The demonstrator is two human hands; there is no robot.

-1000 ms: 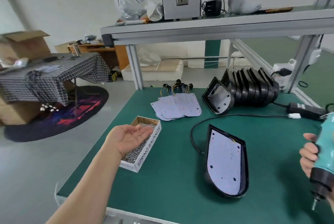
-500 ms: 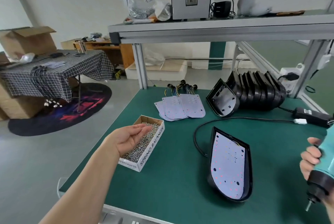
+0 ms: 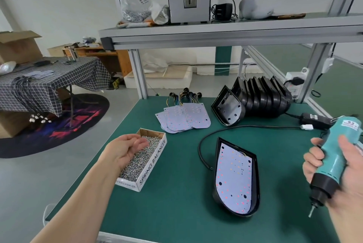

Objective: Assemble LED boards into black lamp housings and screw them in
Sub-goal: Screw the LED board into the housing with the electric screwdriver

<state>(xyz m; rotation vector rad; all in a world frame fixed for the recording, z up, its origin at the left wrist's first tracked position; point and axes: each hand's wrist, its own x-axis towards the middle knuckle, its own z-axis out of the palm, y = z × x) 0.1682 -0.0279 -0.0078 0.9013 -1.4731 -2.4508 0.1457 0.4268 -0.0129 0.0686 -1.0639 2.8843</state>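
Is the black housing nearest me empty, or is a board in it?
It has one: a white LED board lies inside the housing, within its black rim. The screwdriver in the right hand is away from it.

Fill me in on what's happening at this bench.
A person is assembling lamps. The left hand hovers over the box of screws, fingers curled; whether it holds any is unclear. The right hand grips a teal electric screwdriver, bit down. Between them a black lamp housing lies on the green bench with an LED board seated inside.
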